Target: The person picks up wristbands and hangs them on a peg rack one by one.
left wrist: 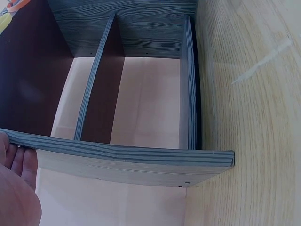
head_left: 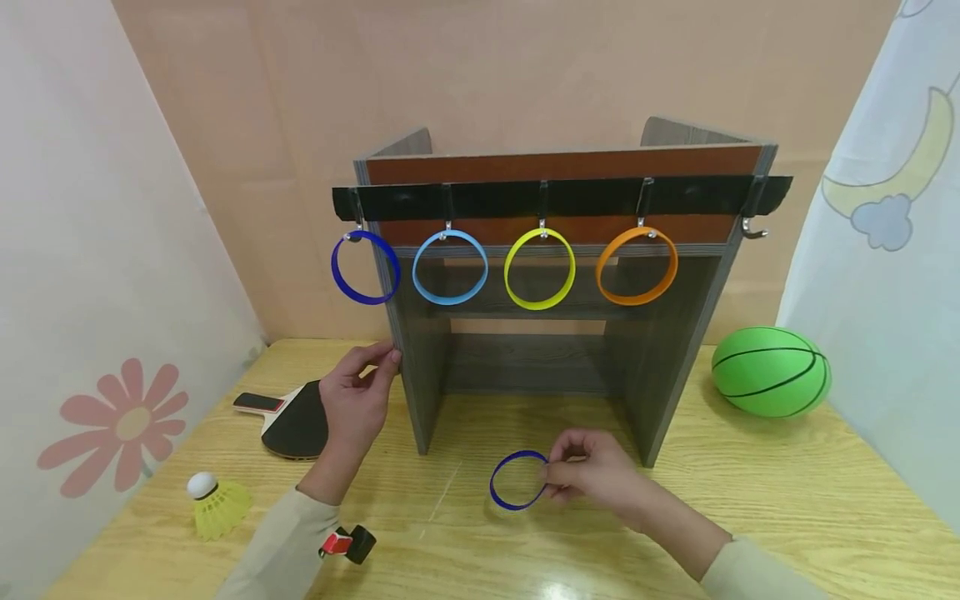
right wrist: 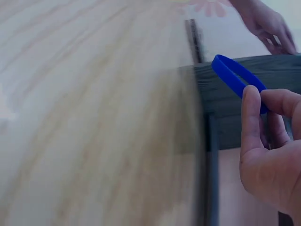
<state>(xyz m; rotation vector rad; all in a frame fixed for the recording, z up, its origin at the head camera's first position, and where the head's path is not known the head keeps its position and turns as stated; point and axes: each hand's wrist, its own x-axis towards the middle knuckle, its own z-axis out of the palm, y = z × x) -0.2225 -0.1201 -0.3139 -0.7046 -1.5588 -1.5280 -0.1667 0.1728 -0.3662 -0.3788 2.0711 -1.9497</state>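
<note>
A dark blue silicone wristband (head_left: 517,480) is pinched between the thumb and fingers of my right hand (head_left: 600,475), above the table in front of the shelf; the right wrist view shows the wristband (right wrist: 235,77) too. My left hand (head_left: 358,392) holds the front edge of the grey wooden shelf's (head_left: 408,367) left side panel. Along a black strip (head_left: 495,200) on the shelf, small metal hooks carry a dark blue wristband (head_left: 335,275), a light blue wristband (head_left: 415,275), a yellow wristband (head_left: 507,275) and an orange wristband (head_left: 600,279). The rightmost hook (head_left: 753,232) bears no wristband.
A table tennis bat (head_left: 296,425) lies left of the shelf, with a yellow shuttlecock (head_left: 220,506) nearer the front. To the right sits a green ball (head_left: 771,372). Patterned cloth stands at both sides of the wooden table (head_left: 810,517).
</note>
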